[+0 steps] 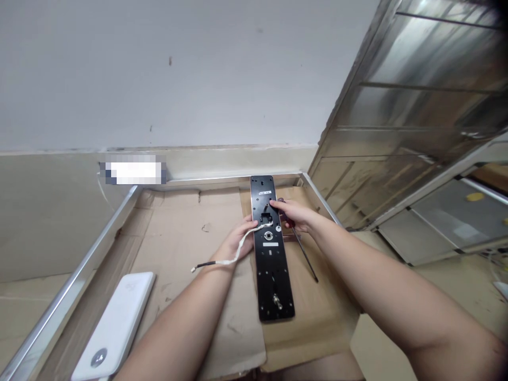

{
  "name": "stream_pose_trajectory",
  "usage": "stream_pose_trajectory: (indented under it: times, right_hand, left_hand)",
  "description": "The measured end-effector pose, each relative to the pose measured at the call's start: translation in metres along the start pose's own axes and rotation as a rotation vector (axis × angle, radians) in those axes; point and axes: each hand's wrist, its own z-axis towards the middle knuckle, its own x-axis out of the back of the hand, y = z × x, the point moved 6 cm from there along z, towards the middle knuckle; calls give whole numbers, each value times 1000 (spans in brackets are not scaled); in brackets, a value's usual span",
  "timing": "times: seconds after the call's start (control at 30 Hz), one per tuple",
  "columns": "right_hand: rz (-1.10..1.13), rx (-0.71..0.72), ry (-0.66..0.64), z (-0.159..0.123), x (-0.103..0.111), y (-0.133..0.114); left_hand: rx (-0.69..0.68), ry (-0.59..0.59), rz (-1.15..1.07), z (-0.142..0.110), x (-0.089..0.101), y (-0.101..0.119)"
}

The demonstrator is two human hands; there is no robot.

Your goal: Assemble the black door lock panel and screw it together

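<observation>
From here, the left hand (pixel 244 236) grips the black panel (pixel 273 278), the right hand (pixel 297 212) clutches a screwdriver (pixel 305 252), metal post (pixel 277 301) in place, white cable (pixel 238 251) unplugged.

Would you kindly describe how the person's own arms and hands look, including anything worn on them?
The left hand and right hand show no gloves. The left arm and right arm are sleeveless as far as the picture shows, with no watch or bracelet visible. Both hands are partly hidden, so rings cannot be ruled out.
</observation>
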Motion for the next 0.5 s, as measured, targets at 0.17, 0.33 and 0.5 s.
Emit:
stream_pose_trajectory:
  times: [0.17, 0.33, 0.5]
  right_hand:
    - [-7, 0, -6, 2, 1, 2]
    - [-10, 1, 6, 0, 1, 1]
    - [-6, 0, 9, 0, 0, 0]
  left_hand:
    - [10, -13, -9, 0, -1, 1]
    - [6, -38, -20, 2, -4, 3]
    - [-10, -35, -15, 2, -3, 4]
